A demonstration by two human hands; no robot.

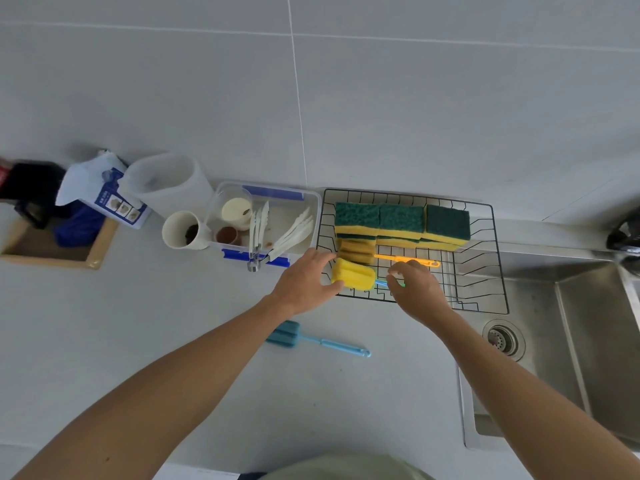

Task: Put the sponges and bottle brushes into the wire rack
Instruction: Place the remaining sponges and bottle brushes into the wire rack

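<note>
Yellow brush pinched at rack edge by left hand; right hand apparently grips handle. Head may snag on wires.

Black wire rack, probably coated metal

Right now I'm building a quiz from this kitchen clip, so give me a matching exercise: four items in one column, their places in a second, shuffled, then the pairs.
Items:
1. blue bottle brush
2. green-topped sponges
3. yellow bottle brush
4. orange bottle brush

Places:
A. held by both hands over the wire rack's front left edge
B. lying in the rack, not held
C. on the counter, outside the rack
D. lined up along the rack's back

Pairs: 1-C, 2-D, 3-A, 4-B
</note>
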